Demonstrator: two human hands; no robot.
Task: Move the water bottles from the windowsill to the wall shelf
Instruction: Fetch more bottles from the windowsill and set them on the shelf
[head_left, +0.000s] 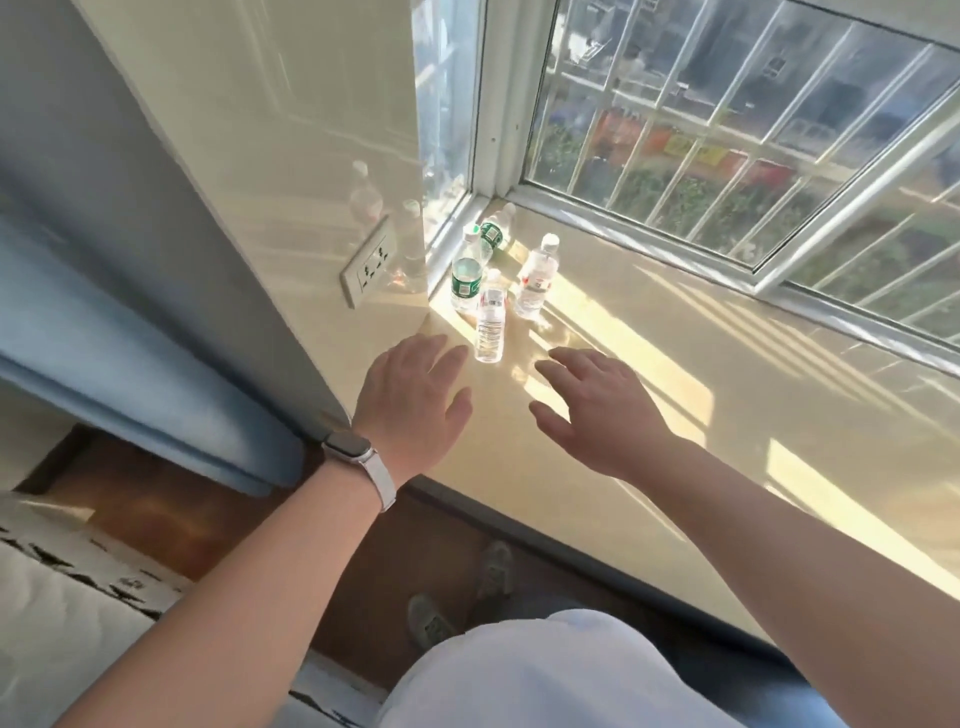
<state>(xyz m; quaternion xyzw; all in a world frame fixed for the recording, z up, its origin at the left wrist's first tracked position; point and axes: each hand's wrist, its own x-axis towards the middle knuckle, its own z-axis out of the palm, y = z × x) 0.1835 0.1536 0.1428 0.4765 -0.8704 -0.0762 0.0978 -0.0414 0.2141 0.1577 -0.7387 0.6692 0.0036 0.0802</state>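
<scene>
Several clear plastic water bottles stand in the left corner of the cream windowsill (649, 467). The nearest bottle (490, 318) has a white label. Behind it are a green-labelled bottle (465, 275), a red-labelled bottle (535, 278) and another green-labelled one (492, 236) by the window frame. My left hand (410, 400), with a watch on the wrist, hovers open just left of the nearest bottle. My right hand (592, 410) hovers open just right of it. Neither hand touches a bottle. No wall shelf is in view.
A glossy side wall with a power socket (370, 265) borders the sill on the left. The barred window (727, 130) runs along the back. A blue curtain (130, 364) hangs at the left. Below are a wooden floor and my shoes (493, 571).
</scene>
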